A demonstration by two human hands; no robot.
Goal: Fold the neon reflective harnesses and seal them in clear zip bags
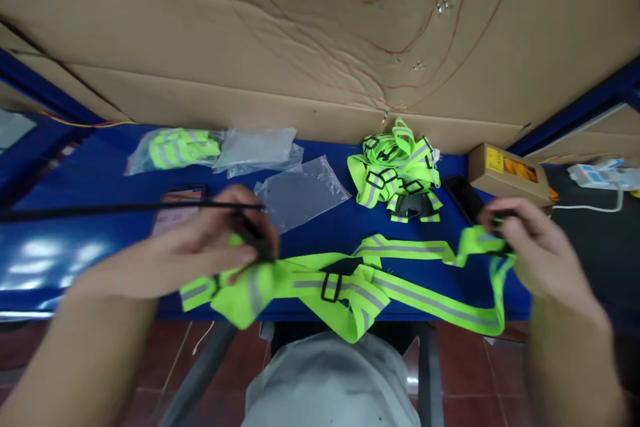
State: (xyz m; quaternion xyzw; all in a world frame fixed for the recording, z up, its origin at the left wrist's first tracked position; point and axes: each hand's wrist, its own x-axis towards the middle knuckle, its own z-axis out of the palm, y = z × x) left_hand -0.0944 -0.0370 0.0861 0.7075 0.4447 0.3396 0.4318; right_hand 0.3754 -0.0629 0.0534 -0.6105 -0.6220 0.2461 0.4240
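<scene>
A neon yellow reflective strap harness (350, 280) with grey stripes and black buckles lies stretched across the front edge of a blue table (100, 253). My left hand (210, 247) is closed on the harness's left end, pinching a black piece there. My right hand (530, 240) is closed on the harness's right end, where a strap loop hangs over the table edge. A thin black rod or strap (100, 208) runs from the left edge to my left hand.
A heap of similar neon harnesses (395, 170) sits at the back centre. Clear plastic bags (300, 190) lie left of it, one holding a packed harness (175, 147). A phone (177, 207), a small cardboard box (510, 173) and a white power strip (600, 177) are nearby. Cardboard wall behind.
</scene>
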